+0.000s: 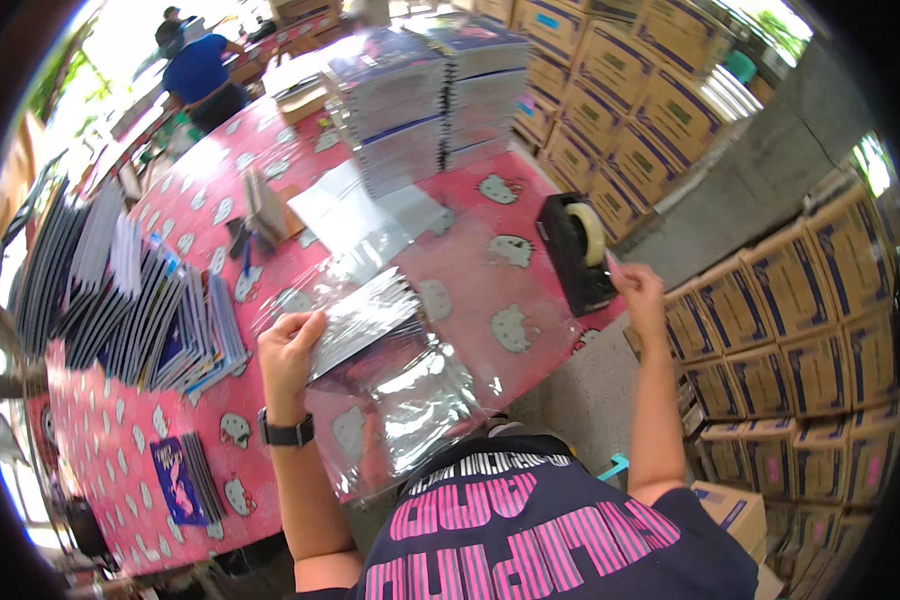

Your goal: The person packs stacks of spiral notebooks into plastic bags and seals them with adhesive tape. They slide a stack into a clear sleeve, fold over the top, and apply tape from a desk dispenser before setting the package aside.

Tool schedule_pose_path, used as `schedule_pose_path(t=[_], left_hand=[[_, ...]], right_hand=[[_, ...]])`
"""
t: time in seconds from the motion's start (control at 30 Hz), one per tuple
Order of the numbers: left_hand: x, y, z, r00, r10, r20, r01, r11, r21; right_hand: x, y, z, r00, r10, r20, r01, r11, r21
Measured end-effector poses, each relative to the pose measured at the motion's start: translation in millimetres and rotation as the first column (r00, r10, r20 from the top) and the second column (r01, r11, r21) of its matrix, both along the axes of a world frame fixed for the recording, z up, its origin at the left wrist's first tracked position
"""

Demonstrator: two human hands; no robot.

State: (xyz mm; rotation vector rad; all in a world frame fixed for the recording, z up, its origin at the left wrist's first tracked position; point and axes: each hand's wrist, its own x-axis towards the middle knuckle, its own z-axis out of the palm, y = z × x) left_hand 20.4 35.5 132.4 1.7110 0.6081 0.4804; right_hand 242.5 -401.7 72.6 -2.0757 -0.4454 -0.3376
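Observation:
My left hand (288,358) is closed in a pinch on the edge of a clear plastic bag (420,400). Inside the bag lies a spiral-bound notebook (362,322), pale on top with a dark part below; glare hides some of it. My right hand (640,290) is at the near right side of a black tape dispenser (560,260) on the table edge. Its fingers are pinched together at the end of the adhesive tape, which comes off a cream roll (589,232).
Tall notebook stacks (400,110) stand at the table's far side. Fanned notebooks (140,310) cover the left, with a smaller pile (180,480) nearer. Loose clear sheets (345,210) lie mid-table. Cardboard boxes (790,290) are piled on the right. A person in blue (200,75) is far left.

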Motion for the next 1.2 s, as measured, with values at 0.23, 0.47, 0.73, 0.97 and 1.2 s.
schedule_pose_path(t=[0.23, 0.47, 0.73, 0.97, 1.2], left_hand=[[17.3, -14.6, -0.4, 0.999, -0.029, 0.033, 0.03, 1.0, -0.009], [6.6, -12.9, 7.6, 1.0, -0.029, -0.009, 0.028, 0.997, -0.077], [10.2, -20.3, 26.1, 0.985, 0.054, -0.166, -0.031, 0.99, 0.14], [7.7, -89.2, 29.3, 0.919, 0.031, -0.394, 0.354, 0.381, 0.854], [9.4, -61.2, 79.4, 0.997, -0.052, -0.054, 0.072, 0.861, 0.504]], right_hand=[[-31.0, -37.7, -91.3, 0.174, 0.638, -0.75, 0.329, 0.68, 0.655], [-17.2, 216.7, 115.0, 0.149, 0.927, -0.345, -0.844, 0.301, 0.444], [20.6, 379.0, 68.3, 0.051, 0.578, -0.814, -0.954, -0.213, -0.211], [9.5, 285.4, -11.2, 0.521, 0.742, -0.421, -0.853, 0.455, -0.255], [-45.1, 149.3, -51.5, -0.149, 0.477, -0.866, -0.919, 0.257, 0.299]])
